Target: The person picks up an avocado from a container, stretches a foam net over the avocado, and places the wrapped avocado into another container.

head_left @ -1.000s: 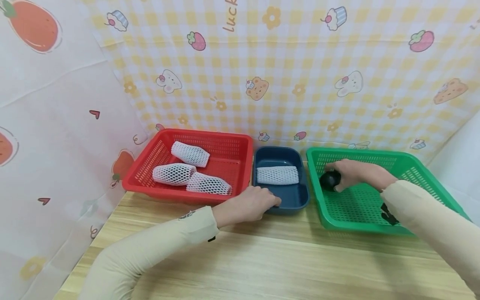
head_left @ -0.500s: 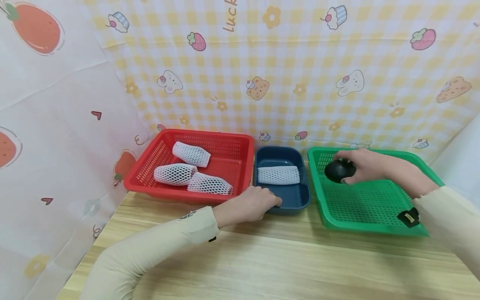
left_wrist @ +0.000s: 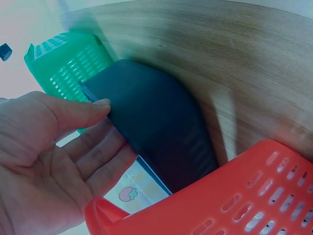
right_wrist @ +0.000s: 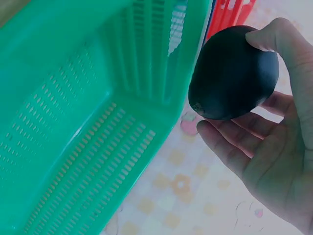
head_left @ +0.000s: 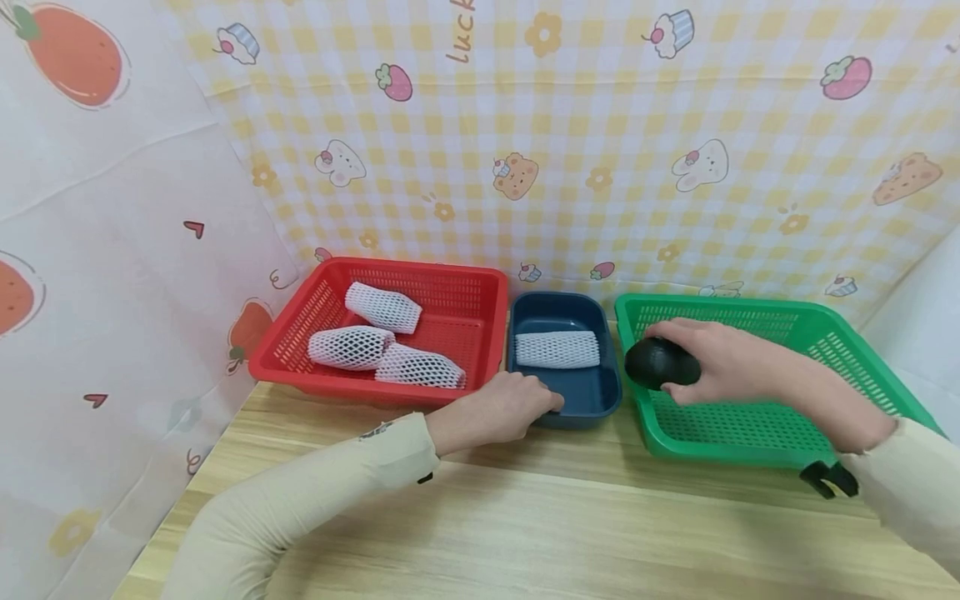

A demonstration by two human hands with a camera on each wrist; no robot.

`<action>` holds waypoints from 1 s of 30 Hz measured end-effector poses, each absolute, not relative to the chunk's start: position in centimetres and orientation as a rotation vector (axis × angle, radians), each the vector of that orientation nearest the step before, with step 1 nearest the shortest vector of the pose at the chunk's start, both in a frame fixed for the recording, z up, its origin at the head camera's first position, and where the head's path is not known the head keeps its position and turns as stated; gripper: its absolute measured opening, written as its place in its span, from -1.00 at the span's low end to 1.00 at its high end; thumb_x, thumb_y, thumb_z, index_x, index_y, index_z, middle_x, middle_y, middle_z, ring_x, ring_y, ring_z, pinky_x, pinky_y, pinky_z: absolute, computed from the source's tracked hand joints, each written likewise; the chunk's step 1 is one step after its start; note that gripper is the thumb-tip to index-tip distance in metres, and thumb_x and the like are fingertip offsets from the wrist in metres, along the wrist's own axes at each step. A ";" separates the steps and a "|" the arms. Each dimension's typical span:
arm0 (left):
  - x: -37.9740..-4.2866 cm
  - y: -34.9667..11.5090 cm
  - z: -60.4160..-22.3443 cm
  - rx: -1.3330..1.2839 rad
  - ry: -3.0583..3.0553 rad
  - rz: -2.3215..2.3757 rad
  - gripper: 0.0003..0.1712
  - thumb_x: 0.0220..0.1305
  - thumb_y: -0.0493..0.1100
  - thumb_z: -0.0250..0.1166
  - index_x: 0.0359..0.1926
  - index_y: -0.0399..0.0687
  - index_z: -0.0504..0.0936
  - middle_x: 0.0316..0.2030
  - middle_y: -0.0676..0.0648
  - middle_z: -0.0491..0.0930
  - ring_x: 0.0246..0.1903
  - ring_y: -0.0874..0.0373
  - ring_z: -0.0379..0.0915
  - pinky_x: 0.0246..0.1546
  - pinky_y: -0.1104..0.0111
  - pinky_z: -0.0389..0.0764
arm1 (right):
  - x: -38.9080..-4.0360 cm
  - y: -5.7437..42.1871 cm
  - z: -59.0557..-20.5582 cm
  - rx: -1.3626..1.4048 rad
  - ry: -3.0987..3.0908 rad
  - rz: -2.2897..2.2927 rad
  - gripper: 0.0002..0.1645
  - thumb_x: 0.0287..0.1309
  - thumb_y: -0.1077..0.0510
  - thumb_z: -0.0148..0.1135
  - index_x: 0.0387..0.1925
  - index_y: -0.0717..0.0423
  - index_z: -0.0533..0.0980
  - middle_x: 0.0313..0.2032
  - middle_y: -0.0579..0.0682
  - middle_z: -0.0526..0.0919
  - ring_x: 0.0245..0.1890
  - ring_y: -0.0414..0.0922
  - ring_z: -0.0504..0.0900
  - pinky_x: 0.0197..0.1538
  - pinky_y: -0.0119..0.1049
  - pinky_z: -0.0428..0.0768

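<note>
My right hand [head_left: 716, 358] grips a black, smooth, oval avocado [head_left: 662, 363] between thumb and fingers. It is held above the left rim of the green basket [head_left: 750, 454]. In the right wrist view the avocado [right_wrist: 234, 73] shows almost whole, with the thumb on one side and the fingertips on the other. My left hand [head_left: 504, 408] pinches the near rim of the dark blue tray [head_left: 592, 404]; the left wrist view shows its thumb on the outer wall [left_wrist: 151, 112]. A white foam net sleeve [head_left: 557, 350] lies across that tray.
On the left stands a red basket [head_left: 457, 321] holding white foam net sleeves [head_left: 382, 307], three in all; their contents are hard to make out. The tray sits between the two baskets on a wooden table [head_left: 525, 525]. A patterned cloth [head_left: 570, 125] hangs behind.
The right hand has lifted the avocado out of the green basket, then moved it left to above the basket's rim. The left hand keeps its place on the blue tray.
</note>
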State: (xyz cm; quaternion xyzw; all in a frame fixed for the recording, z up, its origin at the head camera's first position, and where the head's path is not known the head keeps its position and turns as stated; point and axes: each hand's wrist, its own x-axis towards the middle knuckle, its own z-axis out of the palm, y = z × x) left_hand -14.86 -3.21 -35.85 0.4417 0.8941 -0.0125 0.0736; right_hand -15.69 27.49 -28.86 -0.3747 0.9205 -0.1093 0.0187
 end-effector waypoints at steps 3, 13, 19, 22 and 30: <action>-14.8 -3.3 -35.8 1.334 2.688 -0.038 -0.46 0.19 -0.16 0.52 0.22 0.09 0.67 -0.09 0.01 0.70 -0.33 0.19 0.54 -0.33 0.45 0.60 | -14.9 26.7 -29.0 -1.166 2.860 -0.331 -0.27 0.00 0.07 0.51 0.22 0.16 0.48 0.00 -0.01 0.60 -0.24 -0.18 0.53 -0.30 -0.22 0.57; -14.7 -3.3 -35.9 1.328 2.691 -0.047 -0.40 0.15 -0.13 0.55 0.25 0.10 0.65 -0.03 0.01 0.69 -0.30 0.18 0.57 -0.30 0.44 0.62 | -12.5 24.6 -29.9 -1.200 2.818 -0.314 -0.27 0.15 -0.04 0.42 0.31 0.08 0.43 0.04 -0.02 0.58 -0.30 -0.27 0.56 -0.35 -0.28 0.58; -14.8 -3.3 -35.9 1.318 2.690 -0.032 -0.41 0.15 -0.12 0.55 0.24 0.11 0.66 -0.05 0.03 0.69 -0.34 0.20 0.56 -0.31 0.46 0.62 | -11.2 23.5 -30.6 -1.227 2.818 -0.352 -0.25 0.15 -0.06 0.45 0.31 0.10 0.43 -0.02 -0.08 0.57 -0.37 -0.33 0.52 -0.40 -0.35 0.55; -14.8 -3.4 -35.9 1.316 2.690 -0.017 -0.44 0.18 -0.14 0.53 0.23 0.11 0.67 -0.10 0.03 0.70 -0.37 0.21 0.54 -0.35 0.47 0.60 | -10.6 23.0 -31.1 -1.219 2.816 -0.395 -0.25 0.17 -0.10 0.45 0.31 0.08 0.44 -0.01 -0.09 0.57 -0.33 -0.32 0.55 -0.36 -0.33 0.58; -14.8 -3.2 -36.0 1.289 2.694 -0.015 -0.43 0.19 -0.15 0.53 0.25 0.11 0.65 -0.07 0.02 0.70 -0.33 0.19 0.56 -0.32 0.43 0.63 | -9.2 21.4 -32.5 -1.205 2.763 -0.483 -0.26 0.18 -0.16 0.45 0.29 0.08 0.47 -0.04 -0.09 0.57 -0.23 -0.24 0.59 -0.26 -0.28 0.63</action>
